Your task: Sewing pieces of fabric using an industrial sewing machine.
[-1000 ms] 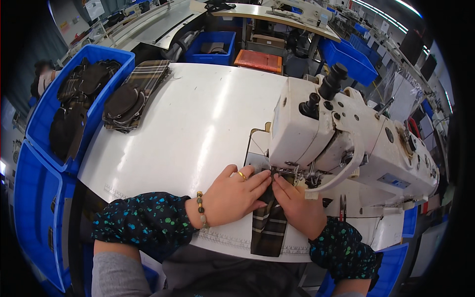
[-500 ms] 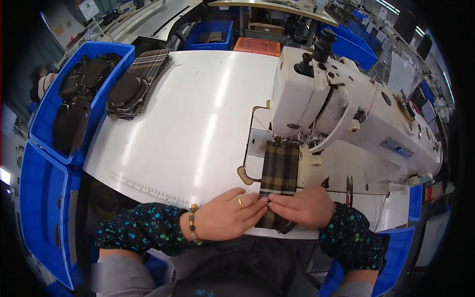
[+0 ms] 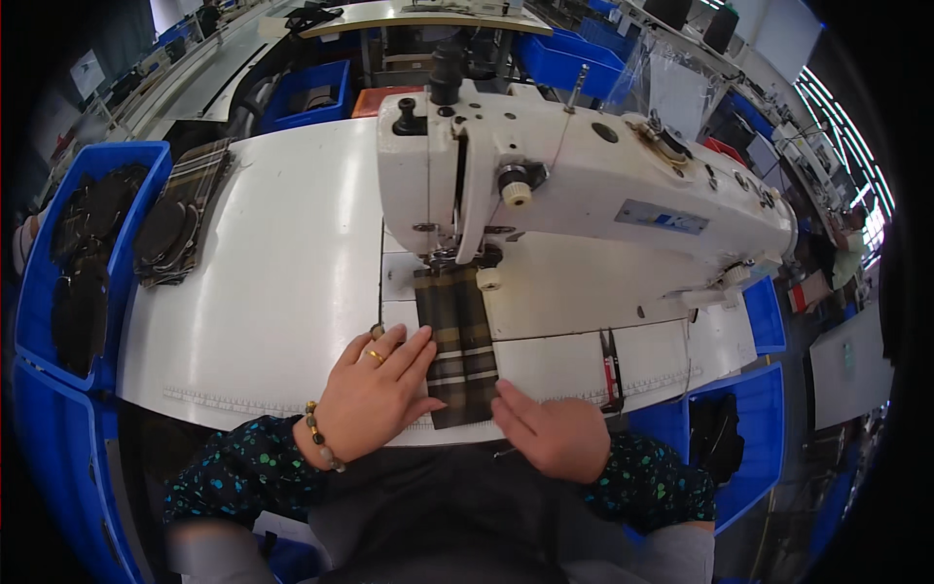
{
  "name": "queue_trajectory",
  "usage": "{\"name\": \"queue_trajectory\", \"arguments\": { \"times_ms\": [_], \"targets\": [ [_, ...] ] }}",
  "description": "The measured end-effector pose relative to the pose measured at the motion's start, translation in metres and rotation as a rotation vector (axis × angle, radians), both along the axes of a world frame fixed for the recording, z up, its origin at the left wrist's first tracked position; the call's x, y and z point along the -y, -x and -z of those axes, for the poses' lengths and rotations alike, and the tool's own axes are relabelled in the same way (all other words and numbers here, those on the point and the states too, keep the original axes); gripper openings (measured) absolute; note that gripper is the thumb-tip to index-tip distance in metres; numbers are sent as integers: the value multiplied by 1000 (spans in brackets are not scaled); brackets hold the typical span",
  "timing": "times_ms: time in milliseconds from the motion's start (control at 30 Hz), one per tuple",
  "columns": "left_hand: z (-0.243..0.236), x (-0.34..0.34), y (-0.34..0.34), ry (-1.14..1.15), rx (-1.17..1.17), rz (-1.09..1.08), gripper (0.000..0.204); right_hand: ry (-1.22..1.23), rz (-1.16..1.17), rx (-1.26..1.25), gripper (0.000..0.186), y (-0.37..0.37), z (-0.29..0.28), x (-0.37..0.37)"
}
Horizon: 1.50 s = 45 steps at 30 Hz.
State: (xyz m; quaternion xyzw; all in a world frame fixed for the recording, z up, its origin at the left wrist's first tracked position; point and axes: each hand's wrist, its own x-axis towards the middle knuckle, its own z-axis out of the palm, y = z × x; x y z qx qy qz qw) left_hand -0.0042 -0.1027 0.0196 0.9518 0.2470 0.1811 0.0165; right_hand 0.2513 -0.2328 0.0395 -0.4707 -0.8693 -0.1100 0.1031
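A brown and green plaid fabric strip [image 3: 457, 321] lies lengthwise under the needle area [image 3: 452, 255] of the white sewing machine [image 3: 584, 185]. My left hand [image 3: 375, 389] rests with fingers spread, their tips on the strip's left edge. My right hand [image 3: 553, 438] is at the strip's lower right edge, fingers extended and touching or very near it; its thumb is hidden. Red-handled scissors [image 3: 611, 375] lie on the white table [image 3: 263, 292] right of the strip.
A blue bin of dark pieces [image 3: 136, 161] stands at the left, beside a pile of plaid cloth and round dark pieces [image 3: 170, 234]. Blue bins [image 3: 569, 58] sit beyond the table and below its right side [image 3: 754, 457]. Workbenches [image 3: 418, 18] stand behind.
My hands have moved apart: earlier their fingertips met on the strip, now they are at either edge and more of it shows. The view has swung toward the right.
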Motion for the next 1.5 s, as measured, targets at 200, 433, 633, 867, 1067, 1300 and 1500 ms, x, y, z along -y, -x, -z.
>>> {"name": "queue_trajectory", "arguments": {
  "times_ms": [200,433,633,867,1067,1300,1500],
  "targets": [
    [2,3,5,55,-51,-42,60,-72,719,-109,44,-83,3,53],
    [5,1,-8,48,38,-54,48,-138,786,-112,48,-117,-1,49],
    [5,2,-11,87,54,-76,53,-59,562,-247,47,-99,7,45],
    [2,-1,-13,33,40,-70,53,-99,813,-194,26,-143,-2,33],
    [-6,-19,-14,-69,-9,20,44,-34,805,-352,28,-113,-34,27],
    [-10,-53,-16,182,16,175,38,726,491,-1076,46,-83,-45,-18],
    [-2,-54,-12,82,2,4,67,1052,208,-1148,26,-48,-42,-58]
  ]
}}
